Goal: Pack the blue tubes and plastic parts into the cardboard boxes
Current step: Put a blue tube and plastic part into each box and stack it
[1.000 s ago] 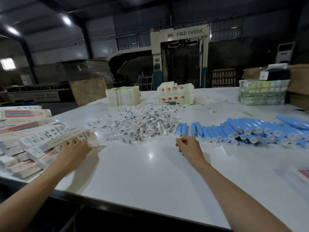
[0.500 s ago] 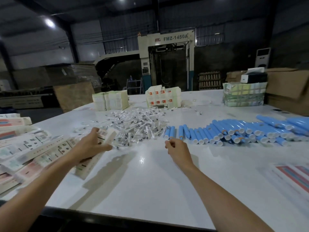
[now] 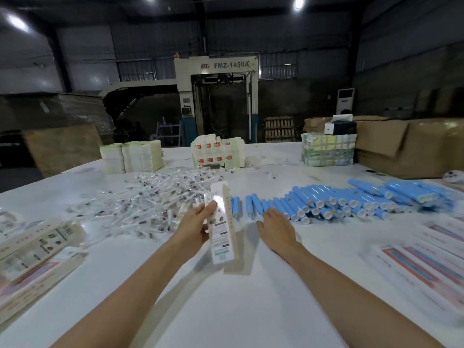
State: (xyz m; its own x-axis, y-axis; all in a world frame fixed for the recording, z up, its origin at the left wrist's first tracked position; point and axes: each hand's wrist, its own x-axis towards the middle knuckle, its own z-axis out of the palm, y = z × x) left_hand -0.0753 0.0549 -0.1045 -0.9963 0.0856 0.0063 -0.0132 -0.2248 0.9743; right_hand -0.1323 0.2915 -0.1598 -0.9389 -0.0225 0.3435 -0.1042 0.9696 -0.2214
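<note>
Over the white table point(image 3: 251, 310) our left hand point(image 3: 194, 228) now grips a carton point(image 3: 222, 224) lifted from the stack, while our open right hand point(image 3: 275, 228) nears blue tubes point(image 3: 326, 204) just beyond its fingertips, ready for packing.

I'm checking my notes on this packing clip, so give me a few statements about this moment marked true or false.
1. The left hand holds a long carton. True.
2. The right hand has a blue tube in its grip. False: it is open and empty, reaching toward the blue tubes.
3. The clear plastic parts lie left of the tubes. True.
4. The held carton lies flat on the table. False: it is lifted, casting a shadow below.
</note>
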